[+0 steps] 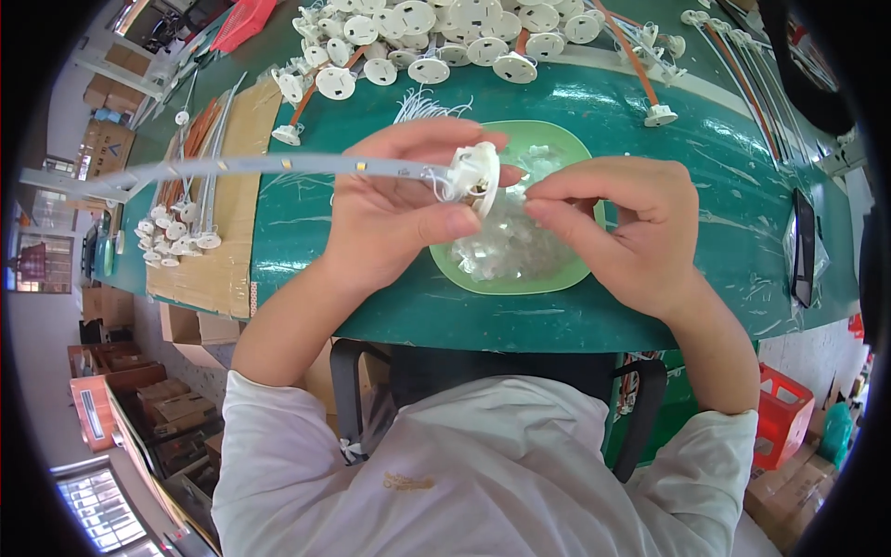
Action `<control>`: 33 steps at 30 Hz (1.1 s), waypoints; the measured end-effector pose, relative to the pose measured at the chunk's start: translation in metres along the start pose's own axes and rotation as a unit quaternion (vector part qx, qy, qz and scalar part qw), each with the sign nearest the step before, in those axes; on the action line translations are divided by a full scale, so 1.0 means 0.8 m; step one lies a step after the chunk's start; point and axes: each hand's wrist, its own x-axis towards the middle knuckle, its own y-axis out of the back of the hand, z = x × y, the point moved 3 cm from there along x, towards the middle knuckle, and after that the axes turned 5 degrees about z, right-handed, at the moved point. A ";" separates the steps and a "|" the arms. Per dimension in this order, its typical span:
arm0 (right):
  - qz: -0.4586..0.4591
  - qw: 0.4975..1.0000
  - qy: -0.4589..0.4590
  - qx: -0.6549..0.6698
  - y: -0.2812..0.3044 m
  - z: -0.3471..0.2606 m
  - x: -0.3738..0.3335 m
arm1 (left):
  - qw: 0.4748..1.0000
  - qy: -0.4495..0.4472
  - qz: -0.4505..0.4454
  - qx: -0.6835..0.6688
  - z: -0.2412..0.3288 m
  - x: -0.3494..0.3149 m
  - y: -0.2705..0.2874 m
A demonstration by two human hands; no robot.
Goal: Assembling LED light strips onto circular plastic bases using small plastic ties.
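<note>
- Here's the left hand (385, 218), thumb in front and fingers behind, clamped on a white round cap (479, 174) at its fingertips.
- And the long axis is plain: a clear light strip (278, 165) leaves the cap's back, crosses over the left palm and runs well out to the left of that grip.
- The cap's flat face stands on edge, turned right, towards the other hand.
- Over to the right hand (640, 218): thumb and forefinger together in a pinch, just right of the cap with a small gap between; whether something tiny sits in there, I can't tell.
- So the left hand has the cap, the right pinch faces it side-on.
- Beneath both grips, a green bowl (520, 285) of clear flakes (501, 243); beyond them, a heap of similar caps (436, 42).
</note>
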 end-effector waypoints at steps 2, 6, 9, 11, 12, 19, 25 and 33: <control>0.003 1.000 -0.006 0.027 0.000 -0.004 -0.002 | 1.000 -0.003 -0.011 0.005 -0.004 -0.001 0.001; 0.011 0.999 -0.017 0.048 -0.003 -0.001 -0.004 | 1.000 0.013 0.005 -0.004 -0.004 -0.001 -0.001; 0.018 0.997 -0.005 0.077 -0.007 0.002 -0.003 | 0.995 -0.005 0.007 -0.097 -0.005 -0.001 0.002; 0.016 0.995 -0.008 0.100 -0.009 0.001 -0.002 | 0.994 0.002 0.005 -0.108 -0.005 -0.003 -0.001; 0.017 0.995 -0.008 0.101 -0.010 0.002 -0.003 | 0.993 0.005 0.004 -0.120 -0.005 -0.004 -0.002; 0.013 0.993 -0.020 0.113 -0.011 0.001 -0.003 | 0.992 0.027 0.027 -0.123 -0.005 -0.005 -0.006; 0.047 0.987 0.149 -0.031 -0.001 -0.005 -0.003 | 0.980 0.074 -0.009 -0.182 -0.004 -0.006 -0.014; 0.076 0.986 0.127 -0.077 -0.002 0.000 -0.003 | 0.983 0.046 -0.061 -0.170 -0.008 -0.002 -0.008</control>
